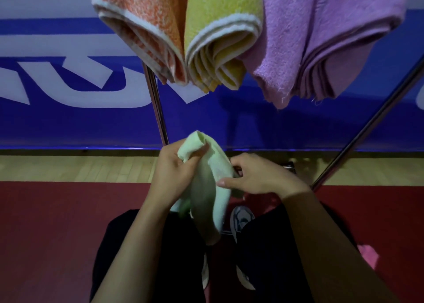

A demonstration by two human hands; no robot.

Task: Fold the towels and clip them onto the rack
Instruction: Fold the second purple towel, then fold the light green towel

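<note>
Two hands grip your pale green terry towel [206,188] at waist height: your left hand [174,172] pinches its top corner, your right hand [254,176] curls round its edge. Three folded towels hang above: orange [142,27], yellow [220,39], purple [321,39].

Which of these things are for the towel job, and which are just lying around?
For the job: green towel in left hand and right hand; orange towel, yellow towel, purple towel; rack pole.

Lying around: pink thing on the floor.

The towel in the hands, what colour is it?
Pale green towel, seen in the head view.
</note>
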